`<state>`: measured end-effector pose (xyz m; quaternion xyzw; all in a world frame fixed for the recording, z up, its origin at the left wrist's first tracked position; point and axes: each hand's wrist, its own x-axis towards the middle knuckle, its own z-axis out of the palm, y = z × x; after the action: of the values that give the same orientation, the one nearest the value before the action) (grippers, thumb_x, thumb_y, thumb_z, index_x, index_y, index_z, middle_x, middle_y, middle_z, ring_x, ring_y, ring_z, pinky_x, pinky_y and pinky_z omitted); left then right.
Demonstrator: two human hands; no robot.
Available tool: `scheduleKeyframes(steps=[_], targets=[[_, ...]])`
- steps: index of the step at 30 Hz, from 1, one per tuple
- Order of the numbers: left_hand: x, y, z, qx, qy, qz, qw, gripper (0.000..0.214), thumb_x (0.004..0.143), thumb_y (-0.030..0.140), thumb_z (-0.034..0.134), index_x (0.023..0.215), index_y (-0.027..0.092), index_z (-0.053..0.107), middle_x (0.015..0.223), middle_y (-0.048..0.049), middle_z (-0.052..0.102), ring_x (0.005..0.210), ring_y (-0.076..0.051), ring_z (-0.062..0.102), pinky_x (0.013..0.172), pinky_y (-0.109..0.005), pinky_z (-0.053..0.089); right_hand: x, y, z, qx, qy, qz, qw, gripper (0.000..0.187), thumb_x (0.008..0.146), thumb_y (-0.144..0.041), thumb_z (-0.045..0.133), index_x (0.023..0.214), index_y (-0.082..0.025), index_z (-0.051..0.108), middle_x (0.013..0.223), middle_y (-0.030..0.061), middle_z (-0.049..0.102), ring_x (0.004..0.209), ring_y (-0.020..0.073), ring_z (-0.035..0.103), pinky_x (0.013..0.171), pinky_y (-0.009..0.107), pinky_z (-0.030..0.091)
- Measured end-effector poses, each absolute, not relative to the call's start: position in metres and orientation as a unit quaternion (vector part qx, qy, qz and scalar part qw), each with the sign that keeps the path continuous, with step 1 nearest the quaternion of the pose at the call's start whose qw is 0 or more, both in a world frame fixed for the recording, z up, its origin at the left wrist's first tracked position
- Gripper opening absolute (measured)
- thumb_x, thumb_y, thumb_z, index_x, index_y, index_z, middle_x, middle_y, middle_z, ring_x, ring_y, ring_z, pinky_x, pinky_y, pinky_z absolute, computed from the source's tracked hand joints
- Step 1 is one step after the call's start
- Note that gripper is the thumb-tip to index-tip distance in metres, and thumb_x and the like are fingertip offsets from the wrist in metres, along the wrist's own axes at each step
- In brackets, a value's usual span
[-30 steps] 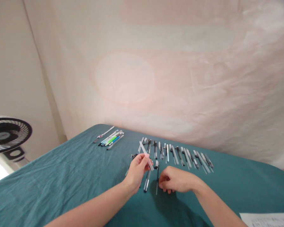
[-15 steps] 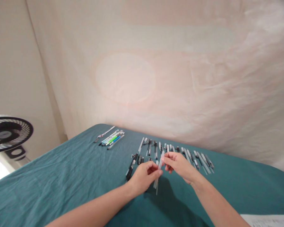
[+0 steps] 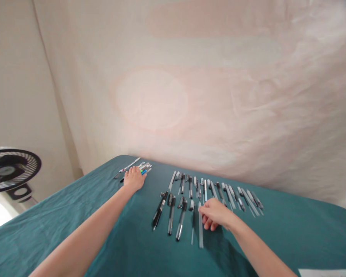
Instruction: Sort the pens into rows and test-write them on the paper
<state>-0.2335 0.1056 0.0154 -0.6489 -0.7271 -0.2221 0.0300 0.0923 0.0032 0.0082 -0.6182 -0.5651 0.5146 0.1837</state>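
Plastic tube point(image 3: 201, 229) lies beside a thin refill point(image 3: 193, 222) on the counter point(image 3: 75, 223), apparently being set straight by my right hand point(image 3: 215, 214), next wanting a clean lift-away, while my left hand point(image 3: 134, 179) covers bunched pens point(image 3: 144, 171), neither hand's fingers visibly pinching or spread enough to tell.

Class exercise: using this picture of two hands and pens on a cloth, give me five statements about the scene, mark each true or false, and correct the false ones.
1. The left hand is over a bundle of pens. True.
2. The cloth is bright red. False: it is dark green.
3. The right hand is at a clear barrel. True.
4. The fan is at the right edge of the picture. False: it is at the left edge.
5. Both hands are together on one pen. False: they are well apart, the left one farther back on the cloth.
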Motion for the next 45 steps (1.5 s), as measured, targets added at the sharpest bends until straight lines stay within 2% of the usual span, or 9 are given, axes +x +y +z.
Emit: scheduleKeyframes(steps=[7,13,20,26,34,37,41,45], targets=[[-0.237,0.117,-0.009,-0.622,-0.763,-0.152,0.087,0.057,0.078,0.048,0.034,0.118,0.008,0.042,0.129,-0.0188,0.038,0.120,-0.031,0.031,0.095,-0.045,0.022,0.088,0.002,0.005,-0.626,-0.588,0.481,0.179,0.025,0.072,-0.031,0.050,0.055,-0.013,0.053,0.048,0.0081,0.062,0.033,0.0141,0.056,0.024,0.017,0.038],[-0.226,0.109,-0.013,-0.627,-0.758,-0.136,0.117,0.052,0.081,0.044,0.031,0.118,0.008,0.043,0.133,-0.0179,0.032,0.122,-0.029,0.028,0.097,-0.045,0.019,0.087,-0.002,0.009,-0.596,-0.599,0.508,0.168,0.032,0.072,-0.040,0.053,0.056,-0.012,0.055,0.051,0.0096,0.064,0.034,0.0139,0.057,0.025,0.016,0.038],[-0.210,0.098,-0.013,-0.642,-0.744,-0.142,0.120,0.039,0.083,0.034,0.034,0.112,0.011,0.046,0.125,-0.0162,0.042,0.115,-0.027,0.037,0.092,-0.041,0.027,0.098,-0.008,0.027,-0.581,-0.644,0.481,0.123,0.038,0.072,-0.044,0.052,0.056,-0.011,0.058,0.056,0.0111,0.065,0.037,0.0135,0.058,0.030,0.018,0.041],[-0.206,0.089,-0.006,-0.658,-0.724,-0.173,0.112,0.028,0.084,0.028,0.035,0.102,0.015,0.052,0.115,-0.0125,0.049,0.109,-0.024,0.042,0.091,-0.038,0.029,0.110,-0.008,0.054,-0.568,-0.693,0.426,0.125,0.043,0.076,-0.047,0.046,0.055,-0.010,0.058,0.060,0.0113,0.066,0.042,0.0124,0.059,0.035,0.017,0.042],[-0.202,0.069,0.021,-0.669,-0.691,-0.270,0.044,0.020,0.080,0.027,0.042,0.089,0.016,0.057,0.102,-0.0113,0.054,0.101,-0.024,0.047,0.085,-0.038,0.035,0.118,-0.031,0.054,-0.557,-0.717,0.400,0.121,0.041,0.078,-0.044,0.044,0.059,-0.011,0.059,0.057,0.0092,0.065,0.044,0.0122,0.059,0.037,0.017,0.041],[-0.194,0.059,0.040,-0.678,-0.660,-0.323,-0.001,0.021,0.079,0.028,0.044,0.090,0.015,0.056,0.101,-0.0109,0.054,0.100,-0.024,0.047,0.087,-0.038,0.034,0.122,-0.038,0.048,-0.557,-0.712,0.398,0.155,0.036,0.077,-0.042,0.045,0.062,-0.012,0.059,0.059,0.0076,0.065,0.044,0.0108,0.058,0.036,0.015,0.039],[-0.153,0.031,0.059,-0.708,-0.590,-0.374,-0.106,0.024,0.081,0.034,0.040,0.091,0.017,0.055,0.094,-0.0068,0.058,0.091,-0.020,0.053,0.083,-0.033,0.038,0.118,-0.046,0.042,-0.549,-0.680,0.410,0.260,0.035,0.076,-0.046,0.047,0.069,-0.013,0.056,0.066,0.0053,0.064,0.043,0.0095,0.056,0.036,0.017,0.038],[-0.088,-0.021,0.059,-0.727,-0.513,-0.374,-0.261,0.029,0.082,0.040,0.037,0.091,0.018,0.054,0.082,-0.0020,0.061,0.064,-0.011,0.057,0.061,-0.023,0.043,0.109,-0.056,0.046,-0.489,-0.592,0.491,0.411,0.037,0.074,-0.053,0.048,0.076,-0.016,0.053,0.069,0.0021,0.061,0.045,0.0092,0.053,0.038,0.019,0.039]])
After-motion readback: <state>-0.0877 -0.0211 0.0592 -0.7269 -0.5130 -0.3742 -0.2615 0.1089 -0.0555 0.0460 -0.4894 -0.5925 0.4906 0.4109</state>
